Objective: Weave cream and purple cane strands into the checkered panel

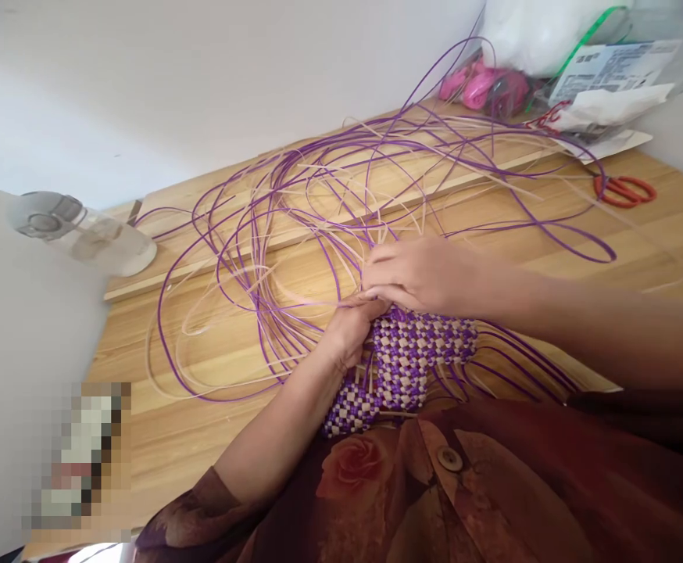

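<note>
Nearest us, a patterned shirt (365, 477); against it, on the tabletop (212, 438), the purple-and-beige woven piece (420, 352). Left hand (353, 332) closed on its upper left edge, thumb and fingers pinched. Right hand (409, 274) curled over the top edge beside it, fingers bent in; we cannot tell whether it grips a strand. Beyond, loose strands (286, 176) loop widely. Left: a clear bottle (110, 242), grey lid (45, 215) on; its contents we cannot make out. Right: orange-handled scissors (626, 190). Far corner: clear plastic around pink items (479, 84), near a bulky white bag (526, 35), contents hidden.
</note>
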The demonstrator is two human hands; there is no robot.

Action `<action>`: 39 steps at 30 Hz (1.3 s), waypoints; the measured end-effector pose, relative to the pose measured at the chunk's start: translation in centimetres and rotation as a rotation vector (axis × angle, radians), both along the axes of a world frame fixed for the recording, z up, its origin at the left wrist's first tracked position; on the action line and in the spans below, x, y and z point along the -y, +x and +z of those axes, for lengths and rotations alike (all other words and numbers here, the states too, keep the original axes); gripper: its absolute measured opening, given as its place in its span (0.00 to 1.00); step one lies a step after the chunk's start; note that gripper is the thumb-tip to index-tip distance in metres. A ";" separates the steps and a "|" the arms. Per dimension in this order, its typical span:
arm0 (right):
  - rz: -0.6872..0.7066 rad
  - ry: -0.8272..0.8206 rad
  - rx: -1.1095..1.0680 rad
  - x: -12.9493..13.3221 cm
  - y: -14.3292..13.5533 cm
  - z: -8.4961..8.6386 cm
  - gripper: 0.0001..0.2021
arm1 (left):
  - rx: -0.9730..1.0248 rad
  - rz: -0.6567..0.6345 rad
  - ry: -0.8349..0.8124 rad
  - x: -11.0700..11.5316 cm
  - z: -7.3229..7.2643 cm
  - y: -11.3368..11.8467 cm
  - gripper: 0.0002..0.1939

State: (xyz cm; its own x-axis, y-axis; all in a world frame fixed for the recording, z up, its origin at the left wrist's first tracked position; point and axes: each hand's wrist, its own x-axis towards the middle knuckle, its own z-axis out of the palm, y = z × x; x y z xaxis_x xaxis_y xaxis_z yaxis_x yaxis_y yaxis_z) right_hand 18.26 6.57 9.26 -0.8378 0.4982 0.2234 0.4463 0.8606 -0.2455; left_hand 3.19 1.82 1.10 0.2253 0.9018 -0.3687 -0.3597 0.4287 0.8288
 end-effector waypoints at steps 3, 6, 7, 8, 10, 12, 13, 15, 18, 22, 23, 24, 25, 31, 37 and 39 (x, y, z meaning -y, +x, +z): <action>-0.258 0.057 -0.096 3.5 2.9 -1.2 0.15 | -0.028 -0.066 0.004 0.2 0.0 -0.2 0.15; -0.353 0.044 -0.185 6.4 4.0 -3.4 0.12 | -0.047 -0.054 0.002 0.4 -0.2 -0.1 0.17; -0.363 0.040 -0.225 7.0 3.8 -4.2 0.10 | -0.051 -0.053 0.019 0.5 -0.3 0.0 0.17; -0.366 0.039 -0.265 7.4 3.6 -5.0 0.09 | -0.056 -0.055 0.042 0.5 -0.5 0.0 0.18; -0.360 0.034 -0.332 7.6 2.8 -5.9 0.07 | -0.090 -0.054 0.096 0.6 -0.7 0.1 0.18; -0.359 0.000 -0.402 7.6 2.1 -6.3 0.05 | -0.151 -0.039 0.152 0.6 -0.9 0.2 0.19; -0.364 -0.034 -0.443 7.8 1.9 -6.2 0.05 | -0.181 -0.029 0.174 0.6 -0.9 0.2 0.20; -0.373 -0.134 -0.542 8.3 1.6 -6.0 0.08 | -0.208 -0.022 0.193 0.5 -0.9 0.2 0.21; -0.363 -0.269 -0.705 9.6 1.5 -6.0 0.07 | -0.195 -0.037 0.181 0.3 -0.9 0.1 0.22; -0.350 -0.492 -0.853 10.8 1.4 -6.9 0.04 | -0.272 -0.053 0.222 0.0 -1.1 -0.1 0.22; -0.375 -0.572 -0.877 10.9 1.4 -7.1 0.08 | -0.304 -0.048 0.245 0.0 -1.2 -0.2 0.22; -0.410 -0.646 -0.895 11.0 1.3 -7.4 0.11 | -0.335 -0.041 0.267 0.0 -1.2 -0.2 0.22; -0.445 -0.705 -0.906 11.0 1.3 -7.6 0.14 | -0.365 -0.034 0.283 0.0 -1.3 -0.2 0.22; -0.472 -0.806 -0.872 10.6 1.2 -8.5 0.16 | -0.479 -0.060 0.314 -0.2 -1.1 -0.5 0.24; -0.515 -0.911 -0.898 10.2 0.7 -8.5 0.20 | -0.645 -0.066 0.416 0.0 -1.2 -0.1 0.15; -0.530 -0.889 -0.899 10.0 0.6 -8.5 0.22 | -0.683 -0.027 0.424 0.2 -1.3 0.1 0.13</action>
State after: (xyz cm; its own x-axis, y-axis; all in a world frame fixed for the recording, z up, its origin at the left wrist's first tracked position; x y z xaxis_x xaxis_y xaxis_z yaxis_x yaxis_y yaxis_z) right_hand 18.85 -3.45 0.77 -0.2409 0.9703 0.0236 0.0647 0.0403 -0.9971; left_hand 3.27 1.64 -0.20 0.0973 0.9934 -0.0603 0.2913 0.0295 0.9562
